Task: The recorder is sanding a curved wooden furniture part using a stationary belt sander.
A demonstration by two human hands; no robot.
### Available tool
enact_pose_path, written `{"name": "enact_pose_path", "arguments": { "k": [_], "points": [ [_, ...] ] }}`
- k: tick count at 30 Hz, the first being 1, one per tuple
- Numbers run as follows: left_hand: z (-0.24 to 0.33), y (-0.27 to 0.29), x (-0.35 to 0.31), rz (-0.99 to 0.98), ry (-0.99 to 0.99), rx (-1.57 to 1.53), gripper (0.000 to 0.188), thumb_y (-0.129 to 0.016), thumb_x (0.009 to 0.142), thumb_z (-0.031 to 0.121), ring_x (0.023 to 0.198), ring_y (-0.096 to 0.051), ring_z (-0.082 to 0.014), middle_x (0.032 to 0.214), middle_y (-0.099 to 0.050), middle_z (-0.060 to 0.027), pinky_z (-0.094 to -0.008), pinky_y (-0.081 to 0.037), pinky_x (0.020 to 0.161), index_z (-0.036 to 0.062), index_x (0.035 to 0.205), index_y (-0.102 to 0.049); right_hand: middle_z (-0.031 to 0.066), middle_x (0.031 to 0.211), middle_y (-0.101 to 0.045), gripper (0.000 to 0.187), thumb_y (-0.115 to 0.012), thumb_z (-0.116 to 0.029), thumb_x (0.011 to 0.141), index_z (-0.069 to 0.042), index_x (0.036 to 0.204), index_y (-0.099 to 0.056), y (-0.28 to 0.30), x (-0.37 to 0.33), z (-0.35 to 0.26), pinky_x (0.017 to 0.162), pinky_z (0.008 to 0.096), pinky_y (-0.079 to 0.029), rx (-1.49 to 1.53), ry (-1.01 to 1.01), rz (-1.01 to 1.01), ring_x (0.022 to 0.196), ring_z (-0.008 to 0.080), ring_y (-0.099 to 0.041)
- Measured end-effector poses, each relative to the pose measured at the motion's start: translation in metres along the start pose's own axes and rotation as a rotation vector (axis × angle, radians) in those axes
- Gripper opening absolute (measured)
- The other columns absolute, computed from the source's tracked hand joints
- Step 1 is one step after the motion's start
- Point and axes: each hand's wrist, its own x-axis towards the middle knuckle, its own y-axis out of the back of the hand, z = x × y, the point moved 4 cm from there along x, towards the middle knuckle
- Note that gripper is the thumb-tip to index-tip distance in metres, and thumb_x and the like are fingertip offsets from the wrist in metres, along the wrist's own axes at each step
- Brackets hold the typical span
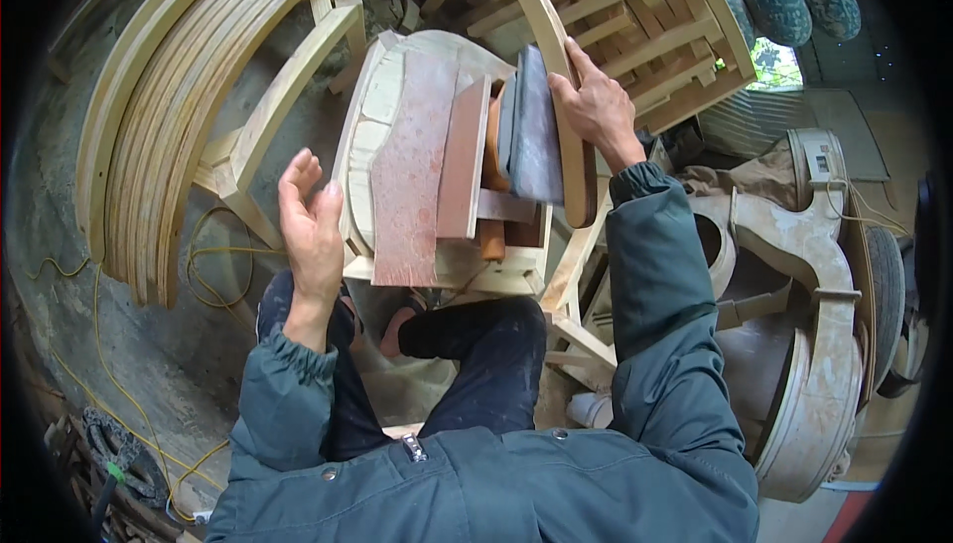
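My right hand grips a curved wooden strip, its thumb on the left face and its fingers along the right. The strip arcs up and to the left, out past the top edge. Beside it, a grey flat-faced block stands on edge on a low wooden stand. My left hand is raised at the stand's left edge, holding nothing, with fingers and thumb apart. Between the hands lie a worn reddish sheet and a brown wooden board.
Several nested curved strips stand at left by a wooden frame. Slatted wooden pieces are stacked at the far right. A pale machine with wheels is on my right. Yellow cord trails over the floor at left.
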Motion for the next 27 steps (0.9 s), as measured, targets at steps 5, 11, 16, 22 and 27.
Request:
{"name": "enact_pose_path", "arguments": {
  "k": [5, 11, 16, 22, 27],
  "points": [
    [-0.012, -0.006, -0.004, -0.046, 0.061, -0.023, 0.053, -0.061, 0.101, 0.011, 0.136, -0.049, -0.0267, 0.145, -0.052, -0.0171, -0.0407, -0.038, 0.117, -0.0015, 0.149, -0.044, 0.0246, 0.122, -0.072, 0.068, -0.059, -0.048, 0.093, -0.034, 0.158, -0.044, -0.009, 0.048, -0.005, 0.099, 0.0518, -0.053, -0.005, -0.034, -0.047, 0.114, 0.0425, -0.069],
    [-0.004, -0.012, -0.003, -0.072, 0.093, -0.039, 0.05, -0.06, 0.101, 0.007, 0.136, -0.049, -0.0246, 0.145, -0.052, -0.015, -0.0388, -0.037, 0.118, -0.0006, 0.148, -0.046, 0.0224, 0.125, -0.072, 0.066, -0.057, -0.047, 0.092, -0.034, 0.156, -0.048, -0.01, 0.088, -0.005, 0.101, 0.0491, -0.053, 0.112, 0.017, 0.032, 0.117, 0.0398, -0.069],
    [-0.008, -0.018, 0.005, -0.08, 0.084, -0.005, 0.046, -0.061, 0.102, 0.008, 0.134, -0.053, -0.0231, 0.143, -0.056, -0.0153, -0.0369, -0.04, 0.118, -0.0003, 0.146, -0.05, 0.0225, 0.124, -0.072, 0.062, -0.057, -0.05, 0.095, -0.034, 0.154, -0.051, -0.011, 0.095, -0.014, 0.1, 0.0498, -0.053, 0.134, 0.032, 0.075, 0.115, 0.0402, -0.07],
    [-0.01, -0.012, -0.003, -0.082, 0.036, 0.051, 0.044, -0.062, 0.102, 0.009, 0.133, -0.055, -0.0245, 0.142, -0.058, -0.0177, -0.0366, -0.042, 0.116, -0.0015, 0.144, -0.052, 0.0252, 0.114, -0.074, 0.059, -0.056, -0.049, 0.096, -0.033, 0.152, -0.053, 0.001, 0.027, -0.004, 0.097, 0.0524, -0.054, 0.095, 0.018, 0.043, 0.109, 0.0427, -0.071],
    [-0.008, 0.003, -0.01, -0.046, 0.03, 0.073, 0.041, -0.064, 0.1, 0.012, 0.127, -0.059, -0.0255, 0.134, -0.063, -0.0173, -0.039, -0.047, 0.109, -0.0023, 0.138, -0.055, 0.0262, 0.112, -0.074, 0.06, -0.056, -0.046, 0.095, -0.031, 0.153, -0.053, 0.003, -0.015, 0.007, 0.095, 0.0533, -0.055, 0.101, -0.034, 0.047, 0.106, 0.0434, -0.072]
  ]
}}
